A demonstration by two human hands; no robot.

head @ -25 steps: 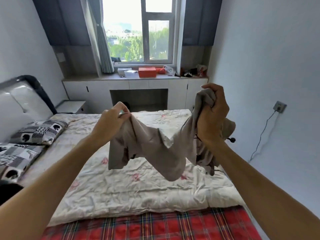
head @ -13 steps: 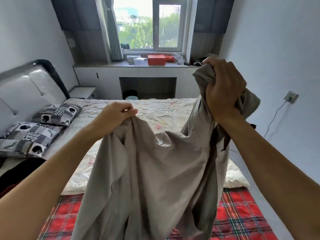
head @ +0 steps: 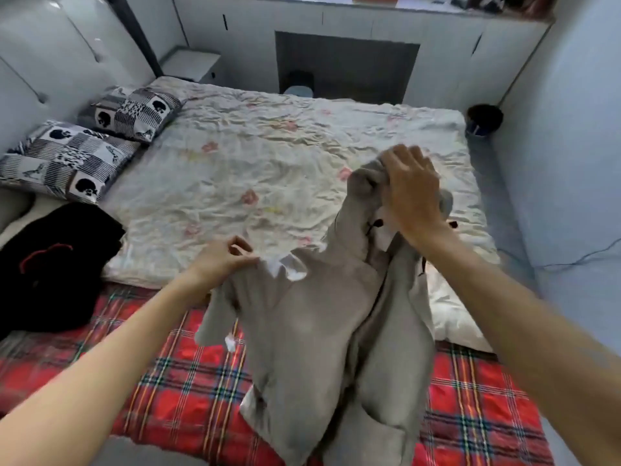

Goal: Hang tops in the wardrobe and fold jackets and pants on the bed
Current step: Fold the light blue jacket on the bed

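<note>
At left, a black garment (head: 50, 264) and patterned pillows (head: 67, 156) lie on the bed (head: 235, 163). Our left hand (head: 221, 260) pinches the grey pants (head: 319, 331) spread over the plaid blanket (head: 168, 381); our right hand (head: 413, 193) grips their far end. A bin (head: 484, 119) stands far right.

The pants (head: 319, 331) lie right of centre across the blanket (head: 174, 364) at the near end of the bed (head: 67, 55) and the quilt (head: 235, 169) behind it, with the left hand (head: 221, 260) at their left edge and the right hand (head: 410, 190) at their far end. A heap of clothing (head: 50, 264) sits at the bed's left edge, with two pillows (head: 64, 159) behind it. Behind the bed stand a nightstand (head: 191, 62) on the left and a cabinet (head: 336, 21), with a bin (head: 484, 119) on the floor by the bed's far right corner.
</note>
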